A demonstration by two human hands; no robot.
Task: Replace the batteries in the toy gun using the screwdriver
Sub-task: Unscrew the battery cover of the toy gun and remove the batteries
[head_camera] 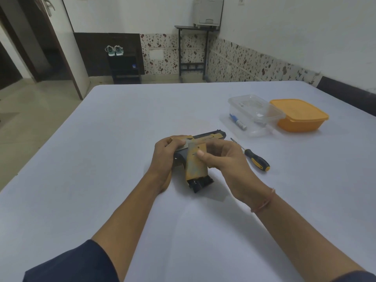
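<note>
in both hands, blocky plastic toy gun (196, 165)

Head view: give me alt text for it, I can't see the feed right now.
Both hands hold an orange-and-black toy gun at a pale table: the left hand grips its rear, and the right hand pinches its handle. A yellow-and-black screwdriver lies untouched to the right, near a clear container and a lidded orange container.

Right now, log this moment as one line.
left hand: grips toy gun at rear | right hand: pinches its grip | screwdriver: lying on table, right of hands, untouched
</note>
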